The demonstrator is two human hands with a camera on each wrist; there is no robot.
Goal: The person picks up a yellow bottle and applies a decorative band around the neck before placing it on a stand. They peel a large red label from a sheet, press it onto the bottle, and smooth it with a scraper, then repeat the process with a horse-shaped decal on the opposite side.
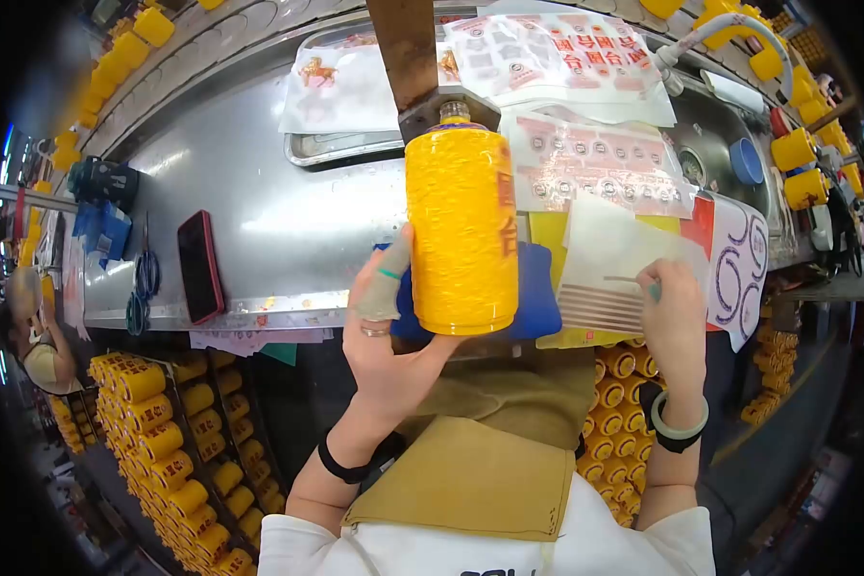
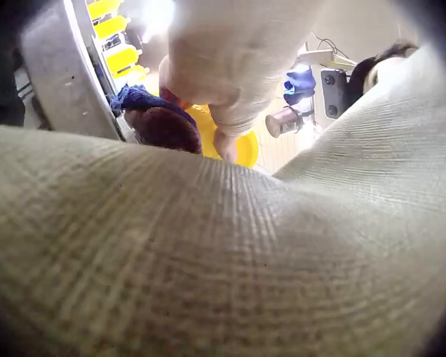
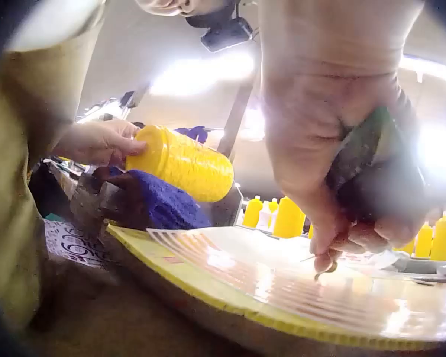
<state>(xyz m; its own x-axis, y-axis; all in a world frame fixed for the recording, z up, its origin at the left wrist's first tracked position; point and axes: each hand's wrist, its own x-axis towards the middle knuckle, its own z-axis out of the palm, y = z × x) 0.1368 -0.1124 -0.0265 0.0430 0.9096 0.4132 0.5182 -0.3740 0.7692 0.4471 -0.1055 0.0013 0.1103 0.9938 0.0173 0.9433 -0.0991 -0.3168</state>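
A glossy yellow bottle (image 1: 461, 235) with red characters lies neck-away over a blue cloth pad (image 1: 537, 293). My left hand (image 1: 389, 331) grips its base end, thumb at the bottom and covered fingers along the left side. The same bottle (image 3: 189, 163) shows in the right wrist view, held over the blue cloth. To the right, my right hand (image 1: 674, 312) pinches the end of a thin brown strip (image 1: 622, 278) above a backing sheet (image 1: 600, 312) striped with similar strips. In the right wrist view, the fingertips (image 3: 327, 260) are close over that sheet.
A brown post (image 1: 403, 53) with a bracket stands at the bottle's neck. Printed decal sheets (image 1: 595, 158) cover the back of the metal table (image 1: 259, 182). A phone (image 1: 199, 267) and scissors (image 1: 146, 276) lie left. Yellow bottles (image 1: 168, 470) are stacked below.
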